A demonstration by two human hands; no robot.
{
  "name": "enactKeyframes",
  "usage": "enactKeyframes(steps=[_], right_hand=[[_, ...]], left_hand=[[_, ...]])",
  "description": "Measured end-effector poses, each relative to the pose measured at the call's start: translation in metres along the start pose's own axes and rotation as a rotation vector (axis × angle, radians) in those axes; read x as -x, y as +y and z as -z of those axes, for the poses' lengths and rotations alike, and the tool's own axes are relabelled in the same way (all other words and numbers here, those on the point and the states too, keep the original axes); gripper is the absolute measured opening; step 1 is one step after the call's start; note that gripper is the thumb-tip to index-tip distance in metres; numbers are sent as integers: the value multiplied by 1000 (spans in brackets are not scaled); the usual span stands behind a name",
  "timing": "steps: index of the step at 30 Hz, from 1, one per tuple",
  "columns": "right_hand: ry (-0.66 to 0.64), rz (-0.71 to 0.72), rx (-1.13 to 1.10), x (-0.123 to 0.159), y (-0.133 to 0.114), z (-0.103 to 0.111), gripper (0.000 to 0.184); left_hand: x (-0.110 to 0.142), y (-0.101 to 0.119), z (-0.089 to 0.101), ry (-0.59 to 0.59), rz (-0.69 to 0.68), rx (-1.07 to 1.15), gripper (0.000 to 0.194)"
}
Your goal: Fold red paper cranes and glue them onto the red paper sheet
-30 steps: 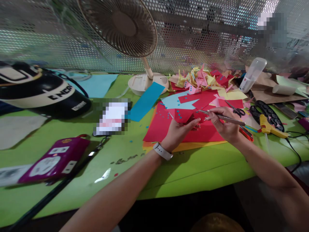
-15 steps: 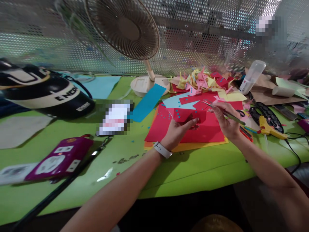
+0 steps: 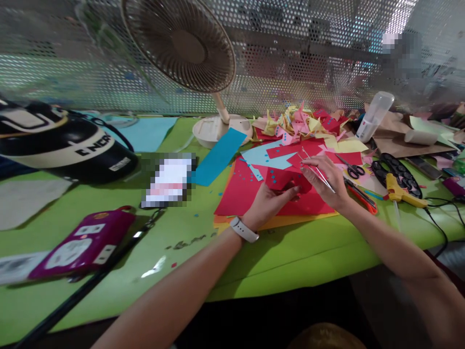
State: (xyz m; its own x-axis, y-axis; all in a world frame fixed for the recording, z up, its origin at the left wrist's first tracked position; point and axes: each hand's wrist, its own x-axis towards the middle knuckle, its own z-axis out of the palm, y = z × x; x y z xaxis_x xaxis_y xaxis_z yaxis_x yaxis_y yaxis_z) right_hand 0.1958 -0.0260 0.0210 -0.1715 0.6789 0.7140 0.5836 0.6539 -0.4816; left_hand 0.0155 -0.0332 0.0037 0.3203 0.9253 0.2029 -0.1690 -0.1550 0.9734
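My left hand (image 3: pixel 267 201), with a white watch band at its wrist, is closed on a small red paper piece (image 3: pixel 285 177) that carries a row of tiny blue dots. Thumb and fingers pinch the paper above a stack of red sheets (image 3: pixel 236 198). My right hand (image 3: pixel 329 179) grips metal tweezers (image 3: pixel 319 173), whose tips point up and left, just past the held piece. Tiny blue bits are scattered over the red sheets. Behind the hands lie a light-blue paper (image 3: pixel 256 154) and a narrow pale strip with blue dots (image 3: pixel 256 172).
On the right are scissors (image 3: pixel 354 169), a red cutter (image 3: pixel 363 198), a yellow glue gun (image 3: pixel 401 191) and a black palette (image 3: pixel 379 165). Paper scraps (image 3: pixel 298 123) pile up at the back beside a fan (image 3: pixel 189 46). A phone (image 3: pixel 169 179), purple pouch (image 3: pixel 85 237) and large bottle (image 3: pixel 69 145) occupy the left.
My right hand has shifted slightly left, and the tweezers now slant more steeply, uncovering the scissors and cutter. My left hand still pinches the red piece, which has tipped a little.
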Motion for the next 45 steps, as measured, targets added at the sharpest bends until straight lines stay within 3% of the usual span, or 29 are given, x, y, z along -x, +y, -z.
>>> enactKeyframes(steps=[7, 13, 19, 24, 28, 34, 37, 41, 45], right_hand=[[-58, 6, -6, 3, 0, -5, 21], [-49, -97, -126, -2, -5, 1, 25], [-90, -59, -85, 1, 1, -5, 26], [-8, -86, -155, -3, -4, 2, 25], [54, -163, -186, -6, -7, 6, 23], [114, -306, -329, -9, 2, 5, 31], [149, -382, -453, -16, 7, 8, 36], [-38, -448, -447, -22, 11, 16, 36], [-237, -253, -168, -9, 15, 29, 31]], left_hand=[[2, -2, -1, -5, -2, 4, 38], [1, -2, 2, -19, -3, -12, 34], [2, -3, 2, 9, -8, 5, 31], [1, 0, 1, 23, 31, 5, 30], [-3, 0, 2, 80, 73, 22, 34], [-12, -5, 10, 294, 106, 121, 42], [-17, -6, 15, 319, 103, 138, 43], [-20, -7, 20, 335, 90, 111, 41], [-22, -8, 22, 350, 77, 96, 38]])
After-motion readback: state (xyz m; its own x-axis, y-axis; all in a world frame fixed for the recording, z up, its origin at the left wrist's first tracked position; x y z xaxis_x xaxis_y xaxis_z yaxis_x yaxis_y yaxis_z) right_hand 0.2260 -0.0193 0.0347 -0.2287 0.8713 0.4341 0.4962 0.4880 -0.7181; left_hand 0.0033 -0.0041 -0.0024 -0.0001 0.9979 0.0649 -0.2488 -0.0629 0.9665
